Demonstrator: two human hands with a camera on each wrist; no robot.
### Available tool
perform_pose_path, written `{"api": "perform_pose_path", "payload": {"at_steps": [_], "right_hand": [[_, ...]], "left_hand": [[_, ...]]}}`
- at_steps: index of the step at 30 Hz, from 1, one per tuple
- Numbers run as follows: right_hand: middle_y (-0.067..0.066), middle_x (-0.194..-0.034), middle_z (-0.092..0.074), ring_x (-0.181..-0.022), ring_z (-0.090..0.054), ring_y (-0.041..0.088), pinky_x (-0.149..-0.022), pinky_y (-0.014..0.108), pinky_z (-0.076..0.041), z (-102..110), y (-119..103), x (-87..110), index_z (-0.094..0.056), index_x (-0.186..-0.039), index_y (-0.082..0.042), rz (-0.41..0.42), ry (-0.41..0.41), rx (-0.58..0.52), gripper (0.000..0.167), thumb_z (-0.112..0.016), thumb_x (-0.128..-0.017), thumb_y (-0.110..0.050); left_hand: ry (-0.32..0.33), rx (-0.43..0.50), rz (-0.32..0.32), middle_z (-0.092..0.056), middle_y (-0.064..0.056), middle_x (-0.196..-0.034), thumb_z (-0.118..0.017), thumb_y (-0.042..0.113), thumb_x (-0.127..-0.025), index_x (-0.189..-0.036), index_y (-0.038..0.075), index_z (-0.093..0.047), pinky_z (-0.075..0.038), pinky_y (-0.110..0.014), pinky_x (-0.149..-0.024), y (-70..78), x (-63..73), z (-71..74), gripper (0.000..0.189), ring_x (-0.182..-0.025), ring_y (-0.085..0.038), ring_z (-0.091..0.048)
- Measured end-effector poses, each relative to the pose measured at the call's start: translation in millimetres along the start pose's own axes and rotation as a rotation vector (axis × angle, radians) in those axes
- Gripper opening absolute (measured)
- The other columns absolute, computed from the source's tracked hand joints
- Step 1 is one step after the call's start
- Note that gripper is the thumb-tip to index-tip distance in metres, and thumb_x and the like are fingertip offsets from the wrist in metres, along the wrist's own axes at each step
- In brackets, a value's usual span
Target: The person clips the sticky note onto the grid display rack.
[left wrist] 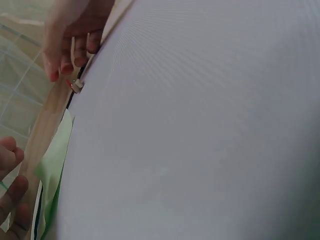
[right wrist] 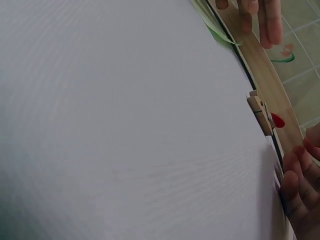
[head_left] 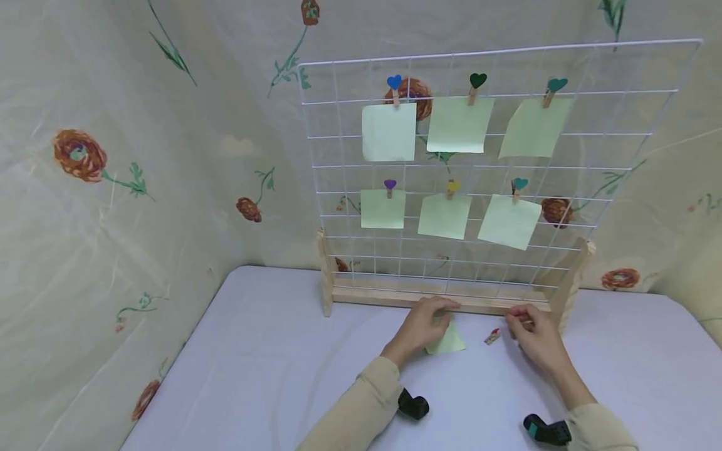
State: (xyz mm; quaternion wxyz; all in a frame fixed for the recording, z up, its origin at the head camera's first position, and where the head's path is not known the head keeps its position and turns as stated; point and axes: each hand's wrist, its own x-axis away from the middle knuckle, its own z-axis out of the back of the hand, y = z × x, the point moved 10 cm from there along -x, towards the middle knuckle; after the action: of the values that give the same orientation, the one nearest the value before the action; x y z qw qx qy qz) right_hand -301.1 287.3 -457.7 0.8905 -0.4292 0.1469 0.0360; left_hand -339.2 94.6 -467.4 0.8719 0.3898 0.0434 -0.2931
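My left hand hovers at a pale green paper note on the table, its fingers loosely bent; whether they touch the note I cannot tell. In the left wrist view the note stands partly raised beside the fingers. A small wooden clothespin with a red heart lies between the hands, clearer in the right wrist view as a clothespin. Just right of it is my right hand, fingers loosely bent by the rack's wooden base, with nothing seen in them.
A white wire grid rack on a wooden stand rises behind the hands. Several green notes hang on it from heart clothespins. Two black devices are by the wrists. White cloth covers the table.
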Motion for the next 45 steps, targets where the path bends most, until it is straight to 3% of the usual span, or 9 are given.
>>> {"api": "perform_pose_path", "payload": {"at_steps": [5,9,16,20,24,27,32,37,45], "right_hand": [[0.016,-0.080,-0.062,-0.062,-0.055,0.000,-0.052,0.019,-0.047,1.1,10.1,6.3,-0.058,-0.102,0.008,-0.024,0.010,-0.014,0.018,-0.053,-0.094,-0.007],[0.012,-0.080,-0.063,-0.064,-0.054,-0.002,-0.056,0.018,-0.048,0.7,18.9,10.5,-0.058,-0.106,0.008,-0.109,0.007,-0.030,0.025,-0.051,-0.096,-0.013],[-0.001,-0.082,-0.063,-0.067,-0.053,-0.006,-0.059,0.014,-0.048,0.9,26.2,19.0,-0.056,-0.114,0.006,-0.216,0.086,-0.087,0.026,-0.050,-0.097,-0.013],[-0.007,-0.084,-0.060,-0.070,-0.052,-0.010,-0.063,0.009,-0.045,2.2,20.0,26.3,-0.053,-0.118,0.000,-0.189,0.143,-0.071,0.027,-0.052,-0.095,-0.012],[0.001,-0.091,-0.062,-0.074,-0.050,-0.013,-0.066,0.005,-0.042,1.7,13.2,33.1,-0.053,-0.119,-0.002,-0.161,0.167,-0.030,0.027,-0.053,-0.095,-0.013],[0.009,-0.093,-0.062,-0.074,-0.050,-0.012,-0.066,0.005,-0.042,2.2,11.0,37.4,-0.051,-0.121,0.000,-0.151,0.180,-0.053,0.029,-0.054,-0.094,-0.011],[0.001,-0.090,-0.061,-0.073,-0.051,-0.011,-0.065,0.006,-0.042,2.6,14.3,43.9,-0.050,-0.121,-0.001,-0.158,0.198,-0.058,0.029,-0.054,-0.094,-0.010],[0.003,-0.091,-0.062,-0.074,-0.052,-0.011,-0.066,0.006,-0.042,-0.2,17.1,47.2,-0.055,-0.118,-0.003,-0.172,0.210,-0.046,0.025,-0.054,-0.094,-0.011],[0.010,-0.095,-0.063,-0.075,-0.049,-0.013,-0.067,0.005,-0.041,3.8,14.3,44.6,-0.059,-0.113,-0.003,-0.145,0.214,0.009,0.022,-0.054,-0.094,-0.012]], "left_hand": [[-0.061,-0.036,0.011,-0.061,0.012,-0.128,-0.051,0.008,-0.093,-0.124,0.028,-0.062,-0.038,-0.025,-0.106,-2.9,1.5,-8.8,0.039,-0.121,-0.007,-0.053],[-0.112,-0.069,0.030,-0.057,0.014,-0.132,-0.052,0.010,-0.092,-0.128,0.030,-0.058,-0.040,-0.025,-0.104,-4.8,2.1,-15.0,0.042,-0.124,-0.009,-0.050],[-0.122,-0.145,-0.002,-0.055,0.012,-0.134,-0.056,0.011,-0.091,-0.128,0.023,-0.059,-0.037,-0.023,-0.107,-5.6,3.0,-16.0,0.038,-0.125,-0.010,-0.049],[-0.074,-0.075,-0.004,-0.060,0.006,-0.127,-0.060,0.010,-0.089,-0.130,0.021,-0.056,-0.040,-0.022,-0.102,-9.4,5.9,-10.1,0.042,-0.118,-0.010,-0.053],[-0.013,0.048,0.021,-0.062,0.004,-0.119,-0.065,0.011,-0.087,-0.130,0.022,-0.055,-0.045,-0.017,-0.090,-16.5,11.6,-3.8,0.046,-0.108,-0.008,-0.055],[0.020,0.084,0.022,-0.061,0.004,-0.117,-0.068,0.012,-0.086,-0.124,0.022,-0.060,-0.045,-0.014,-0.083,-19.8,16.6,-3.3,0.041,-0.102,-0.006,-0.054],[0.053,0.119,0.034,-0.060,0.007,-0.112,-0.068,0.016,-0.086,-0.114,0.023,-0.067,-0.044,-0.012,-0.078,-25.3,23.7,-4.9,0.029,-0.091,0.000,-0.051],[0.142,0.225,0.069,-0.058,0.009,-0.096,-0.070,0.020,-0.085,-0.100,0.024,-0.071,-0.043,-0.013,-0.066,-33.3,29.0,4.6,0.016,-0.075,0.000,-0.046],[0.226,0.360,0.095,-0.061,0.010,-0.094,-0.067,0.026,-0.088,-0.096,0.023,-0.071,-0.048,-0.015,-0.065,-36.6,30.8,10.3,0.009,-0.075,0.001,-0.051]]}}
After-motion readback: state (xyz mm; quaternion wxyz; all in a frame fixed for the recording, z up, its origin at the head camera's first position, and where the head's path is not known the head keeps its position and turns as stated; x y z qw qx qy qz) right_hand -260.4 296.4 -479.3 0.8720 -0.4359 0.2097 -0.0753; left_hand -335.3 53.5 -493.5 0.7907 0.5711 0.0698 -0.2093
